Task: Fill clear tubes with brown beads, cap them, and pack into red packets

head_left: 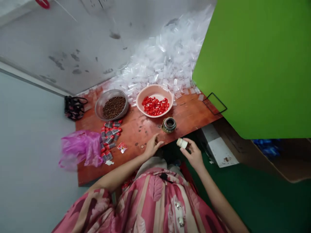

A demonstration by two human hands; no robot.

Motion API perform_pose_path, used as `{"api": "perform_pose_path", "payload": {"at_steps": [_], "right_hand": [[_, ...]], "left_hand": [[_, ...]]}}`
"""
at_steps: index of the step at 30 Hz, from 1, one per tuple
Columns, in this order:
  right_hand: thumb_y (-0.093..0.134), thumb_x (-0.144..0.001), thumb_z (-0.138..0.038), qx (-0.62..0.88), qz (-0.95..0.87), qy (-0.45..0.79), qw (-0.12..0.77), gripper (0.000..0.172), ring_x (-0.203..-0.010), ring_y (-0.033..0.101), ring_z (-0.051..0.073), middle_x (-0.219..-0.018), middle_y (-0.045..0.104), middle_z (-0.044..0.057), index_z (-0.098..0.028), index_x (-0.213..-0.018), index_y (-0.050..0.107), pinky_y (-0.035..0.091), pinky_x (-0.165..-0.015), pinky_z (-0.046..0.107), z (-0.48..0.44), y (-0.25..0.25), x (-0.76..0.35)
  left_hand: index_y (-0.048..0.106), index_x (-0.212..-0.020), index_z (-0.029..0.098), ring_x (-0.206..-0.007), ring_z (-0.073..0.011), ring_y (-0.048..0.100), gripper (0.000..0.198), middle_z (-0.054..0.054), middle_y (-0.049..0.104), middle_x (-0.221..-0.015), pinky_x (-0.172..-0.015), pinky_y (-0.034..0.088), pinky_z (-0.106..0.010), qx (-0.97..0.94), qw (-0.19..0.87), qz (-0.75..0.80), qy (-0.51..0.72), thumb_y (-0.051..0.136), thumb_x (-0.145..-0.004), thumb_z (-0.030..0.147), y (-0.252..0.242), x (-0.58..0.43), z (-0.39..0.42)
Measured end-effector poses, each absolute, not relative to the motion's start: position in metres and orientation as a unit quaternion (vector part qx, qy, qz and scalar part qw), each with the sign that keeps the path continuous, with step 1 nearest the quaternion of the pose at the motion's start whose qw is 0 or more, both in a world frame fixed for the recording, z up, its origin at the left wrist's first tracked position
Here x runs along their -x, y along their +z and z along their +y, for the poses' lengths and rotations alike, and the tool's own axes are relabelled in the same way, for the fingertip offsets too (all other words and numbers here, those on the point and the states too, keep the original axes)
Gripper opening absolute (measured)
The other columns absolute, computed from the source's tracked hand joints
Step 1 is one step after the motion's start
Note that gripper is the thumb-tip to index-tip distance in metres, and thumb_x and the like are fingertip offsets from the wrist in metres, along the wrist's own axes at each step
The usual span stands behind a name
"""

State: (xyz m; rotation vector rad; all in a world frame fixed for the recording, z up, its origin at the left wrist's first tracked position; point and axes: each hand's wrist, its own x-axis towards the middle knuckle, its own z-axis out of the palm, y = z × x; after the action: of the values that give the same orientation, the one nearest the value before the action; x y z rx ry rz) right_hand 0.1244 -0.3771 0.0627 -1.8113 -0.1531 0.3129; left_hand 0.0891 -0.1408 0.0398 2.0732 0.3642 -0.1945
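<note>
My right hand (193, 153) is closed round a small white bottle (182, 143), held just off the near edge of the low wooden board (191, 115). My left hand (152, 146) rests on the board's near edge with fingers curled down, pinching at something too small to name. A small dark jar (169, 124) stands just beyond both hands. Behind it sit a pink bowl (145, 95) of red caps and a grey bowl (100, 103) of brown beads. Filled vials with red caps (110, 137) lie in a cluster to the left.
A heap of clear plastic tubes (165, 61) covers the far end of the board. A pink plastic bag (80, 149) lies at the left edge, a black bag (74, 106) behind it. A green panel (255, 64) and cardboard box (279, 161) stand at right.
</note>
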Motion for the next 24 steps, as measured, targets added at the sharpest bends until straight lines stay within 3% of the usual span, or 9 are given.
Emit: {"api": "perform_pose_path", "payload": {"at_steps": [2,4,9,12,15,18,20,22,24], "right_hand": [[0.06,-0.081,-0.03,0.824,-0.153,0.023,0.546,0.041,-0.116,0.055,0.023,-0.124,0.057,0.013,-0.02,-0.12,0.051,0.047,-0.096,0.041,-0.365,0.087,-0.154],[0.059,-0.082,-0.024,0.841,-0.253,-0.047,0.475,0.04,-0.12,0.051,0.023,-0.128,0.054,0.013,-0.021,-0.121,0.051,0.044,-0.101,0.043,-0.351,0.11,-0.183],[0.048,-0.085,-0.013,0.862,-0.429,-0.033,0.267,0.04,-0.118,0.05,0.024,-0.129,0.052,0.013,-0.019,-0.125,0.05,0.045,-0.099,0.044,-0.32,0.143,-0.231],[0.05,-0.082,-0.009,0.861,-0.491,0.007,0.135,0.039,-0.113,0.051,0.025,-0.129,0.052,0.014,-0.016,-0.121,0.052,0.046,-0.096,0.043,-0.309,0.147,-0.242],[0.051,-0.082,-0.009,0.857,-0.512,0.05,0.03,0.039,-0.105,0.054,0.024,-0.127,0.053,0.015,-0.015,-0.121,0.051,0.049,-0.087,0.039,-0.3,0.151,-0.244],[0.045,-0.092,-0.027,0.897,-0.43,0.095,-0.042,0.038,-0.091,0.061,0.025,-0.109,0.061,0.019,-0.008,-0.124,0.047,0.051,-0.071,0.035,-0.285,0.158,-0.24],[0.036,-0.094,-0.046,0.93,-0.34,0.125,-0.056,0.054,-0.082,0.064,0.027,-0.092,0.065,0.021,-0.001,-0.12,0.047,0.049,-0.064,0.035,-0.275,0.165,-0.237],[0.029,-0.093,-0.056,0.949,-0.278,0.148,-0.034,0.061,-0.078,0.066,0.027,-0.083,0.066,0.019,-0.002,-0.11,0.052,0.049,-0.066,0.036,-0.271,0.171,-0.239],[0.035,-0.09,-0.06,0.953,-0.275,0.128,0.004,0.059,-0.089,0.064,0.028,-0.094,0.066,0.019,-0.007,-0.107,0.054,0.049,-0.073,0.038,-0.275,0.176,-0.241]], "left_hand": [[0.029,-0.142,0.02,-0.111,-0.0255,0.057,0.091,-0.013,0.056,-0.125,-0.094,0.046,-0.04,-0.866,0.489,0.105,0.007,0.068,-0.068,0.058,0.035,-0.104,-0.128],[0.015,-0.146,0.021,-0.128,-0.0288,0.044,0.113,-0.017,0.042,-0.141,-0.105,0.038,-0.045,-0.862,0.5,0.047,0.059,0.076,-0.059,0.058,0.032,-0.125,-0.127],[0.011,-0.147,0.022,-0.138,-0.0308,0.03,0.124,-0.016,0.033,-0.148,-0.113,0.029,-0.047,-0.861,0.501,0.044,0.07,0.08,-0.05,0.059,0.035,-0.179,-0.142],[0.018,-0.145,0.022,-0.134,-0.0294,0.037,0.119,-0.014,0.041,-0.142,-0.112,0.031,-0.046,-0.853,0.521,0.026,0.014,0.081,-0.05,0.055,0.035,-0.198,-0.145],[0.037,-0.135,0.022,-0.123,-0.0259,0.049,0.093,-0.01,0.051,-0.132,-0.105,0.039,-0.042,-0.841,0.54,-0.021,-0.012,0.079,-0.057,0.049,0.034,-0.206,-0.146],[0.049,-0.121,0.021,-0.108,-0.0222,0.057,0.066,-0.007,0.055,-0.119,-0.094,0.047,-0.037,-0.832,0.554,-0.034,0.003,0.075,-0.063,0.04,0.032,-0.205,-0.148],[0.05,-0.119,0.02,-0.102,-0.0215,0.058,0.063,-0.006,0.055,-0.114,-0.089,0.049,-0.036,-0.828,0.559,-0.03,0.02,0.074,-0.063,0.036,0.029,-0.204,-0.148],[0.05,-0.118,0.02,-0.101,-0.0222,0.058,0.062,-0.006,0.055,-0.112,-0.087,0.049,-0.037,-0.827,0.56,-0.035,0.035,0.074,-0.062,0.035,0.026,-0.205,-0.146],[0.051,-0.116,0.02,-0.102,-0.0237,0.058,0.064,-0.006,0.056,-0.112,-0.088,0.05,-0.04,-0.828,0.556,-0.05,0.05,0.075,-0.06,0.038,0.023,-0.208,-0.144]]}}
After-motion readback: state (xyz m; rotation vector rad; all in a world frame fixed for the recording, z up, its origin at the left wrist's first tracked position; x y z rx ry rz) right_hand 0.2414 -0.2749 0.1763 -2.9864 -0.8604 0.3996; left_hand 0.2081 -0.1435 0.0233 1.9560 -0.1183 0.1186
